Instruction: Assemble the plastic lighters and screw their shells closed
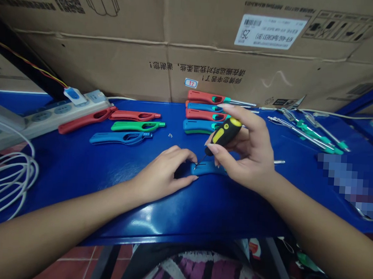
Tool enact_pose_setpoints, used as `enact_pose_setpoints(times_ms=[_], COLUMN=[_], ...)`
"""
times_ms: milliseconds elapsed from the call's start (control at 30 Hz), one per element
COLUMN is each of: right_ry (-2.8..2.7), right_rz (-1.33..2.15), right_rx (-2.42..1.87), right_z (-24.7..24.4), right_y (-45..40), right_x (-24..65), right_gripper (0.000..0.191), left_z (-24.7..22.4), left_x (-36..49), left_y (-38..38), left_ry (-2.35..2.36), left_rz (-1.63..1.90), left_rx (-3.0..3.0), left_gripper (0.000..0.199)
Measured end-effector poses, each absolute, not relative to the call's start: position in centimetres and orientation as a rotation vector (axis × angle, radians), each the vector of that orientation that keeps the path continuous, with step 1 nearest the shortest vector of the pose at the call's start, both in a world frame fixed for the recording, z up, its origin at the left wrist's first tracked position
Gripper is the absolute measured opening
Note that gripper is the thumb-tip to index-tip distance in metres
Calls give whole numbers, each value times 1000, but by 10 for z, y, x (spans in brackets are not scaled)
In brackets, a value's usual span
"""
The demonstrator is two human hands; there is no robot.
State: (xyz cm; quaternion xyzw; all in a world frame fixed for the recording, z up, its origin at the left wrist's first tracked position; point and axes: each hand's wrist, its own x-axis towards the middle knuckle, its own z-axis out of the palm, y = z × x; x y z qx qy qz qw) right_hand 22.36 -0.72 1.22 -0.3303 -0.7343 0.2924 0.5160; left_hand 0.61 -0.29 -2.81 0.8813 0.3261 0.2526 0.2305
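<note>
A blue long-nosed lighter (205, 168) lies on the blue table, its metal tip poking out past my right hand. My left hand (164, 172) has its thumb and index finger closed around the lighter's left end. A black and yellow screwdriver (226, 133) is gripped in my right hand (252, 152), tilted, its tip down at a small screw near that same end. My right hand hides the lighter's middle. Beyond it, a stack of red and blue lighters (203, 114) with metal tubes lies against the cardboard. Two tiny pins or screws (170, 135) lie farther left.
Red, green (121, 125) and blue (110, 138) handle shells lie at left, beside a white power strip (94, 98) and a coiled white cable (7, 179). Metal tubes with green parts (313, 132) lie at right. Cardboard boxes (121, 64) wall off the back.
</note>
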Motion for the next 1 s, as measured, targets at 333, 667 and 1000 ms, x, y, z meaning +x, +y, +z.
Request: enact_pose_setpoints(times_ms=[333, 667, 1000], right_ry=[-1969, -2137, -2334], right_rz=[627, 432, 136], right_rx=[-754, -658, -638], right_z=[15, 18, 32], right_y=[8, -1, 3], right_x=[235, 233, 236], right_gripper=[69, 65, 65], left_z=[-28, -29, -28], left_x=[8, 8, 10], left_y=[-3, -3, -3], left_ry=[855, 831, 825], left_rz=[673, 700, 707], left_rx=[2424, 2438, 2450], left_gripper=[19, 18, 18])
